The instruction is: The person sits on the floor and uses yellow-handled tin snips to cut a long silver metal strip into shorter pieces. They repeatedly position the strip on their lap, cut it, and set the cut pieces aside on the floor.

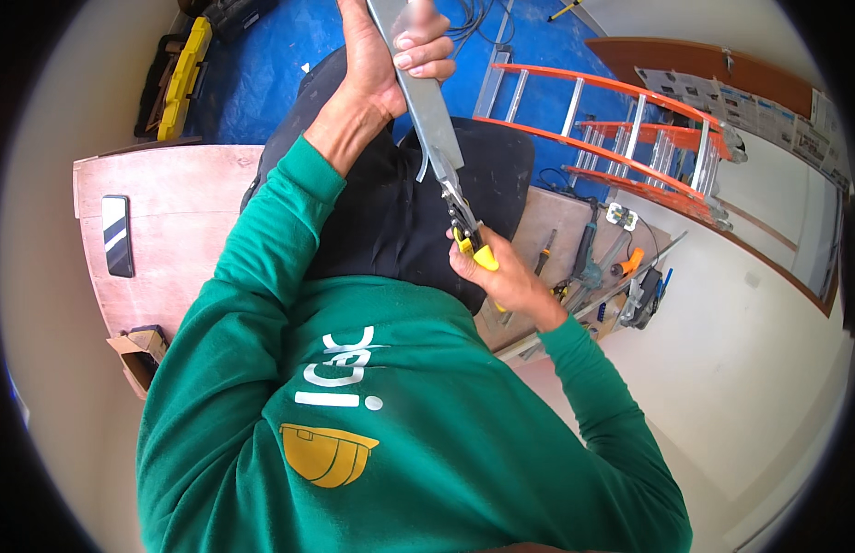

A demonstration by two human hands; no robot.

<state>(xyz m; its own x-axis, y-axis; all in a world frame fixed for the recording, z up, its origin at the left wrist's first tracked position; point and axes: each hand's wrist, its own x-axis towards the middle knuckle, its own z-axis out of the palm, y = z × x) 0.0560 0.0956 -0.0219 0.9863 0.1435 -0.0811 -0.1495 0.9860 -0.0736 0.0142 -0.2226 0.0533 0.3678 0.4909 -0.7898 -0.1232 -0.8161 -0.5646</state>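
Observation:
My left hand (377, 69) grips a long grey metal profile (430, 120) near the top of the view, fingers wrapped over its side. The profile slants down over my lap toward my right hand (506, 274). In that hand, closed round the yellow handles, is a pair of tin snips (464, 226). Their jaws meet the near end of the profile, where a thin strip of metal curls away along its left edge. How far apart the blades are I cannot tell.
On the wooden board to my left lie a phone (117, 236) and an open cardboard box (140, 355). Tools, among them a teal power tool (589, 249), crowd the board at right. An orange ladder (621, 138) and a yellow level (184, 78) stand beyond, by blue sheeting (262, 64).

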